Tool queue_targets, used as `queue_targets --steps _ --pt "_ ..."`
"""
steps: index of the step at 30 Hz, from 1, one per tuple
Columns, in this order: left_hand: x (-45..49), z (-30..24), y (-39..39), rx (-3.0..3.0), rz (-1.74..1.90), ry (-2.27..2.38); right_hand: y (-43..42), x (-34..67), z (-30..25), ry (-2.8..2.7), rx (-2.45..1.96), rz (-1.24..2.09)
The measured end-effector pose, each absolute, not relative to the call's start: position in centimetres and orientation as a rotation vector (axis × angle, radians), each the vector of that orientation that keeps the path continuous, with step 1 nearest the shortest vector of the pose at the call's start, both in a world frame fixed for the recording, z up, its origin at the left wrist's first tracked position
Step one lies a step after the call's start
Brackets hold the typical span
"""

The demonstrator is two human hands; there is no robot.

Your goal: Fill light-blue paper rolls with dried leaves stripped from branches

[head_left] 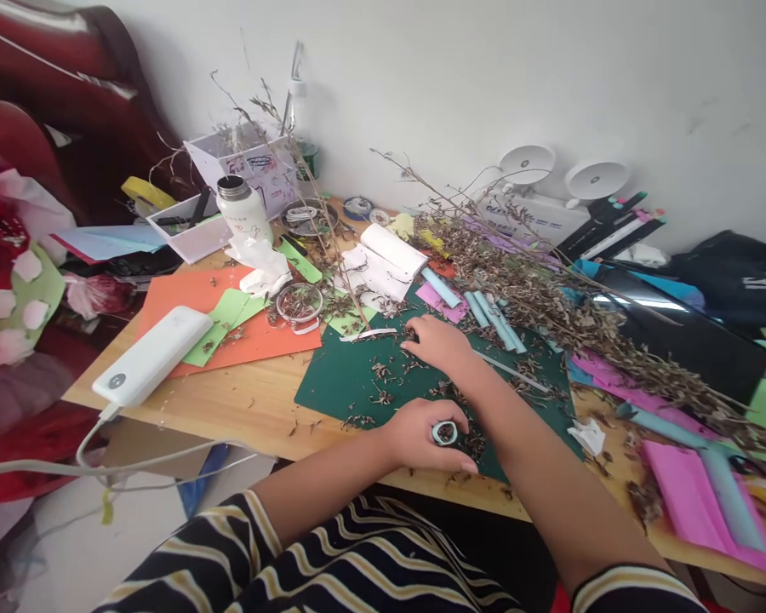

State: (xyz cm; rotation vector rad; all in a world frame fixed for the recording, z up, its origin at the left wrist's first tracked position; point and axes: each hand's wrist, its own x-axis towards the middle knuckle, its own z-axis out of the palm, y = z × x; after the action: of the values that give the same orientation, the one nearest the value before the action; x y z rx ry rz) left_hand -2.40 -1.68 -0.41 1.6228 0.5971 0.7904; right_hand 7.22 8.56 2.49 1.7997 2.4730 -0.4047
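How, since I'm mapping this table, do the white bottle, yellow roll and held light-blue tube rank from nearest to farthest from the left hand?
1. Light-blue tube: gripped by the left hand.
2. White bottle: beyond, to the left.
3. Yellow roll: farther left, past the bottle.

Stripes on me, bright paper all around, brown over everything.
My shirt (383, 566) runs in wavy black, white and mustard stripes; the paper tube (443, 443) I hold is pale blue, like the loose tubes (494, 319) ahead of me; the dried leaves (523, 264) are dull brown, scattered dark on my deep green mat (341, 375); the table (230, 409) shows honey-toned wood grain; to my left sit a vivid orange sheet (166, 298), a lime green strip (204, 343) and a white power bank (157, 353) with a grey spot; the white bottle (246, 217) bears small coloured prints; a yellow roll (146, 194) sits behind; to my right, a sheet (673, 494) glows hot pink; the wall (453, 77) is greyish white.
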Motion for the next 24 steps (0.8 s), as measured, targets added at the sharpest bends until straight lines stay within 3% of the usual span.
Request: queue_targets --steps 5,12,15,17,20,24 --pt "-2.4 -0.3 -1.7 1.608 0.790 0.600 8.7 8.5 2.7 2.576 1.826 -0.551" --pt "-2.2 0.0 -1.7 1.534 0.879 0.596 2.2 11.8 6.1 2.743 2.319 -0.546" --pt "-2.2 -0.3 -1.7 1.529 0.886 0.558 -2.2 12.4 5.8 2.949 2.541 -1.081" --pt "-2.1 -0.5 -1.6 1.541 0.868 0.569 -4.2 12.2 5.0 3.046 2.498 -1.263" --pt "-1.9 -0.7 -1.4 1.545 0.839 0.536 -5.5 11.6 4.0 3.127 2.453 -1.114" --pt "-1.6 -0.4 -0.9 1.521 0.828 0.393 -5.1 11.3 4.1 3.229 2.249 -0.646"
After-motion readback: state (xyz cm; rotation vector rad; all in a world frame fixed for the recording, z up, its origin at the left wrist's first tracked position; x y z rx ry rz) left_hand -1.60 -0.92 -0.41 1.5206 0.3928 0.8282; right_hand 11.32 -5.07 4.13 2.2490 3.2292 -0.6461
